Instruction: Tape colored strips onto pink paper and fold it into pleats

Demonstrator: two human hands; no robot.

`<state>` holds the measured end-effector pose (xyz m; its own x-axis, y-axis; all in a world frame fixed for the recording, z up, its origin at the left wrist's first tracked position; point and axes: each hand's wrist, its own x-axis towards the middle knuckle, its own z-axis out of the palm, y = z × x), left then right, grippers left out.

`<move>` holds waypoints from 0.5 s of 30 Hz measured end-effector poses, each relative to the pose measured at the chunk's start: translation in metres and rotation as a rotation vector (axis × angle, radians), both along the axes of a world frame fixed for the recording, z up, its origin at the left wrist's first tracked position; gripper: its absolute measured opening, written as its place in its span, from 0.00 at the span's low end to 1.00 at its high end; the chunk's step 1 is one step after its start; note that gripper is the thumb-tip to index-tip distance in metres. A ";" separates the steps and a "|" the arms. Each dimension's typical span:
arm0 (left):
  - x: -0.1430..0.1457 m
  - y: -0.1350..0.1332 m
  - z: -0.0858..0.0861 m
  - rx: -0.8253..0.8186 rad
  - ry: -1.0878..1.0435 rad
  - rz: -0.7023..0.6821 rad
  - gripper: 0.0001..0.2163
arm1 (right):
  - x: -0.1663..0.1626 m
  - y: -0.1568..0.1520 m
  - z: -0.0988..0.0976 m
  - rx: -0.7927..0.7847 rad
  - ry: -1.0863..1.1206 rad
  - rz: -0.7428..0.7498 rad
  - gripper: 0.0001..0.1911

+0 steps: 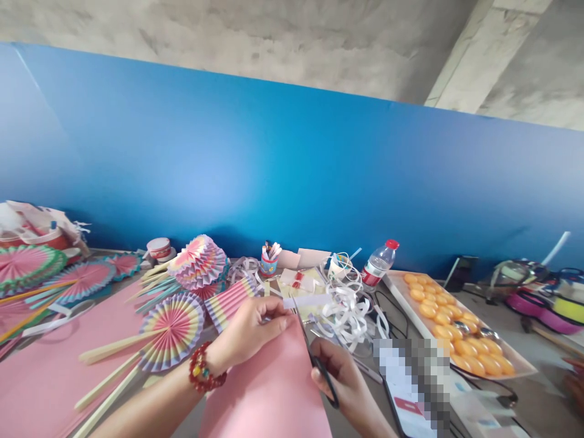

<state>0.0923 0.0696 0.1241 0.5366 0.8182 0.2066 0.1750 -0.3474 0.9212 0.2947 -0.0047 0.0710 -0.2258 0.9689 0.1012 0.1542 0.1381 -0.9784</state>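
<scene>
My left hand (249, 331), with a red bead bracelet on its wrist, pinches the top edge of a pink paper sheet (269, 389) and a white strip (305, 301) that sticks out to the right. My right hand (340, 374) is closed around the black handles of a pair of scissors (314, 353). The blades point up toward the white strip beside my left fingers. The pink sheet lies tilted between both hands.
Folded rainbow paper fans (171, 328) on sticks and a stacked fan (201, 261) lie to the left on pink sheets. Curled white strips (349, 310), a pen cup (269, 261), a water bottle (378, 264) and a tray of orange balls (460, 331) sit right. A blue wall stands behind.
</scene>
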 end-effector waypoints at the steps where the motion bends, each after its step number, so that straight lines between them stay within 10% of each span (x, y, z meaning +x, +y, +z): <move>1: 0.000 0.001 -0.001 -0.003 0.000 -0.004 0.12 | -0.001 0.000 -0.001 -0.003 0.001 0.001 0.30; 15: -0.006 0.004 -0.005 -0.011 0.008 -0.012 0.12 | -0.004 0.003 -0.013 -0.055 0.095 -0.058 0.27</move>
<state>0.0865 0.0737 0.1188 0.5484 0.8136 0.1931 0.1783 -0.3394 0.9236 0.2903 -0.0016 0.0577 -0.1611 0.9848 0.0653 0.0668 0.0769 -0.9948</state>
